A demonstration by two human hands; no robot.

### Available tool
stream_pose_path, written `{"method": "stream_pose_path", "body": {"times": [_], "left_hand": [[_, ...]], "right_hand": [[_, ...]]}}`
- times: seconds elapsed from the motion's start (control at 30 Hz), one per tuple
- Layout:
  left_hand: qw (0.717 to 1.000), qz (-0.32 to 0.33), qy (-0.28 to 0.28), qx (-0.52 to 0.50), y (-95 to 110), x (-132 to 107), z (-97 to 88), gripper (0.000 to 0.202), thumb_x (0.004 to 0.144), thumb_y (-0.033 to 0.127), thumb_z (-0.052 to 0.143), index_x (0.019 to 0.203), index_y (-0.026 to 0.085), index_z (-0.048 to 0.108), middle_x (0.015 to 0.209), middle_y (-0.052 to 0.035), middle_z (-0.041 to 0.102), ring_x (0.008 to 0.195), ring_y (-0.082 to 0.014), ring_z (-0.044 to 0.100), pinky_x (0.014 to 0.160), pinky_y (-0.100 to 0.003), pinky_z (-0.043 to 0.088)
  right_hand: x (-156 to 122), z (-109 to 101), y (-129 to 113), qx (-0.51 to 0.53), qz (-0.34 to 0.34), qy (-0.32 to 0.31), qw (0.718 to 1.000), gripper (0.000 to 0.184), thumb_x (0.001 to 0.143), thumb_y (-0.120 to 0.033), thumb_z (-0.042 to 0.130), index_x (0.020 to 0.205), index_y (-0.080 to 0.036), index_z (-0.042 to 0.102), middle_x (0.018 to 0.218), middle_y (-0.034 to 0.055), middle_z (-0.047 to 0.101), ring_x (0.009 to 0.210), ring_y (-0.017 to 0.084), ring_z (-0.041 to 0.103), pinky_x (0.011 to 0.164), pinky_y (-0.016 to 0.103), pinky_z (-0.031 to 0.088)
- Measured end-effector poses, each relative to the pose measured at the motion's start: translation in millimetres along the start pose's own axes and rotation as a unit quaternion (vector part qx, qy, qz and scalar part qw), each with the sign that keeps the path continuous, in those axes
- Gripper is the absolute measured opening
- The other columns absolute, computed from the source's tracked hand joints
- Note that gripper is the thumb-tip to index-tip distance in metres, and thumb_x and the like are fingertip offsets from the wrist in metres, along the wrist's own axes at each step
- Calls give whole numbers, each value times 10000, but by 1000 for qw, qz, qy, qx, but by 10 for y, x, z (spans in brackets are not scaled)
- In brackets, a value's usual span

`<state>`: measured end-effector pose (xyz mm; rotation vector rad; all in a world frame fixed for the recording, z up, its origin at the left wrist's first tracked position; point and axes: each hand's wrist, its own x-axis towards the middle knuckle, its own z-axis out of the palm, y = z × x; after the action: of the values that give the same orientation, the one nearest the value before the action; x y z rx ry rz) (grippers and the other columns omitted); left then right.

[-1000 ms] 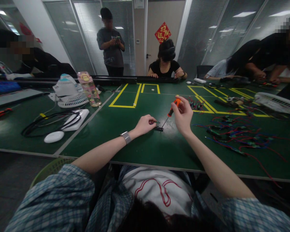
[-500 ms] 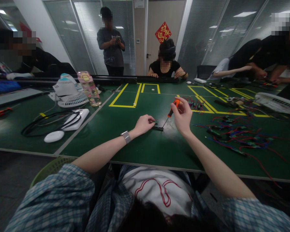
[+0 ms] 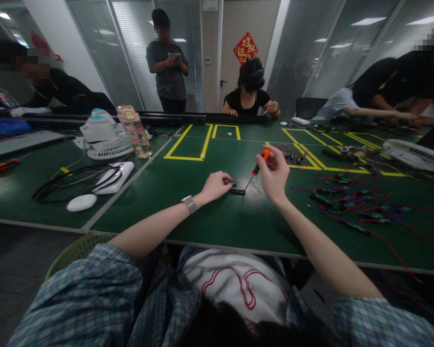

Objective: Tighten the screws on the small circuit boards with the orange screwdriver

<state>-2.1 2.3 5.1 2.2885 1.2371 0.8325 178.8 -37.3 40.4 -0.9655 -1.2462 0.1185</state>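
Observation:
My right hand [image 3: 274,176] is closed round an orange-handled screwdriver [image 3: 259,160], held slanting down to the left. Its thin shaft ends on a small black part [image 3: 237,191] that lies on the green table [image 3: 210,217]. My left hand [image 3: 217,185] rests on the table just left of that part, its fingers pinched together at the part's left end. A silver watch sits on my left wrist.
A tangle of red and blue wires with small boards [image 3: 350,200] lies to the right. At the left are a white fan [image 3: 103,135], a pink bottle [image 3: 134,131], black cables [image 3: 75,180] and a white puck [image 3: 81,202]. Other people work at the far and side edges.
My left hand's fingers have drawn in closer to the small part. The screwdriver has stayed on the part. The view has shifted very slightly.

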Motion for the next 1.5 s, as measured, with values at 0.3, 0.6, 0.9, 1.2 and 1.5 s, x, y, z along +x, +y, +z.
{"method": "stream_pose_path", "body": {"times": [0.3,0.6,0.9,1.2,1.5], "left_hand": [[1000,11,6,3,3,-3,-5,170,816,190,664,947,143,762,894,-68,723,775,-156,658,707,-244,523],[1000,12,7,5,-22,16,15,175,808,185,667,948,146,765,893,-66,725,779,-158,659,723,-250,524],[1000,11,6,2,-25,12,15,176,811,190,665,949,144,763,901,-67,727,787,-158,664,728,-248,529],[1000,12,7,-3,-35,13,19,184,810,187,657,955,147,763,907,-69,727,787,-160,664,720,-249,532],[1000,16,3,-7,-17,4,8,178,820,194,663,957,136,760,914,-75,727,789,-158,665,722,-248,532]], "right_hand": [[17,-2,-25,-2,14,21,1000,269,827,-307,670,1086,-237,647,863,4,650,698,133,595,672,310,490],[18,0,-3,2,8,14,1000,275,825,-301,678,1089,-228,651,895,17,665,714,139,607,687,317,492],[20,2,9,-3,8,20,1000,274,830,-326,667,1090,-245,640,878,7,659,710,142,599,676,318,495],[21,6,-67,6,7,37,999,252,834,-316,655,1075,-245,640,834,4,635,681,131,586,633,287,485],[14,13,10,26,36,8,999,271,821,-325,669,1075,-238,634,814,-7,618,672,128,568,628,288,465]]}}
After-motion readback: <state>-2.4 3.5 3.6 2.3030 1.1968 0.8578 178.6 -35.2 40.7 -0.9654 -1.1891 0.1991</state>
